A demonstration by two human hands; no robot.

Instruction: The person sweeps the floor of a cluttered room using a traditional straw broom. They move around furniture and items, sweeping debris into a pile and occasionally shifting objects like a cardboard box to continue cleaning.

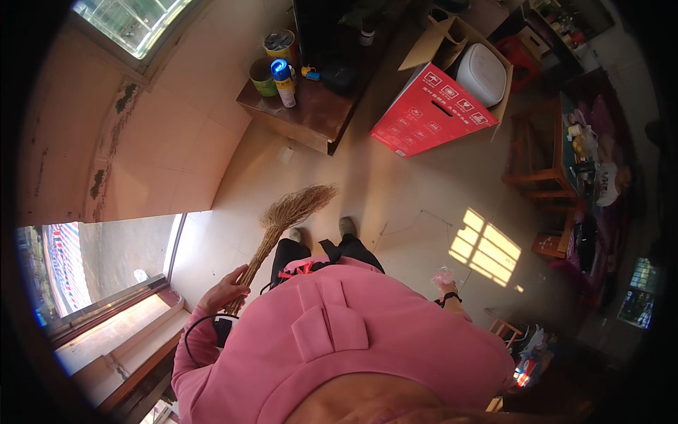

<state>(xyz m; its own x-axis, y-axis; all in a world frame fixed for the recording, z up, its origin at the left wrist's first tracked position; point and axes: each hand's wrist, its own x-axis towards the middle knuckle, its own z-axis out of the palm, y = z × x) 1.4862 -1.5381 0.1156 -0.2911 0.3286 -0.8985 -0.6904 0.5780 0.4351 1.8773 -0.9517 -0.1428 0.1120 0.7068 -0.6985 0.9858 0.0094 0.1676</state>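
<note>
My left hand (228,291) is closed round the bound handle of a straw hand broom (270,233). The broom slants up and to the right, its loose bristles fanning out above the tiled floor near my feet. At my right side, my right hand (447,282) holds a crumpled piece of clear plastic (443,274); a dark band circles that wrist. The fingers of the right hand are partly hidden by the plastic.
A brown wooden cabinet (302,119) bears a blue-capped spray can (283,82) and tubs. Right of it stands a red cardboard box (431,114) with a white appliance inside. A wooden stool (535,143) and a cluttered table stand at the right. A doorway opens at the left.
</note>
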